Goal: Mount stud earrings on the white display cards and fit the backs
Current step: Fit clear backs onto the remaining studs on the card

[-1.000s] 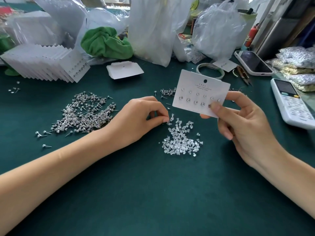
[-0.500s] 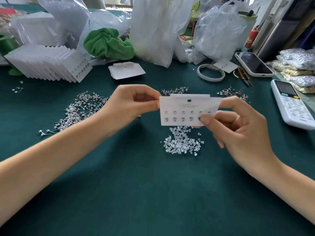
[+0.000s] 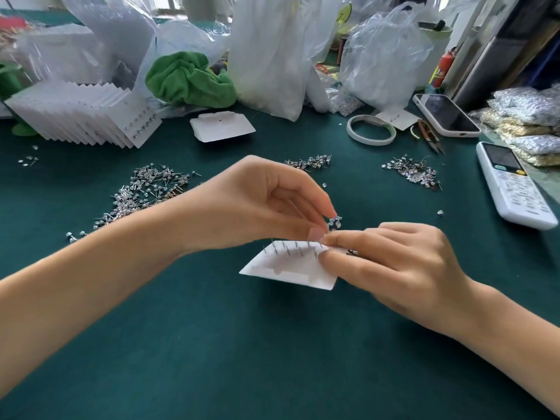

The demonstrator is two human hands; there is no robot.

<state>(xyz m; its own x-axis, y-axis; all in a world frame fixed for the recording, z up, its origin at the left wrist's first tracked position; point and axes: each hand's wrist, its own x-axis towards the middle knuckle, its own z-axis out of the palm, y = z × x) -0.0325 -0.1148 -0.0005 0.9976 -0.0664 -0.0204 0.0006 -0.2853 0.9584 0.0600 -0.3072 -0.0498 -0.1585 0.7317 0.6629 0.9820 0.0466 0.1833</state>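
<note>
Earring card (image 3: 291, 269) sits at frame centre, back up with posts standing, pinched at its right edge by our right hand (image 3: 394, 268). Our left hand (image 3: 260, 204) pinches together over the posts, perhaps on a back.

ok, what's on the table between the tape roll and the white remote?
In the head view, a small pile of loose studs lies on the green mat between the tape roll and the remote; small snips sit near that line too.
</note>
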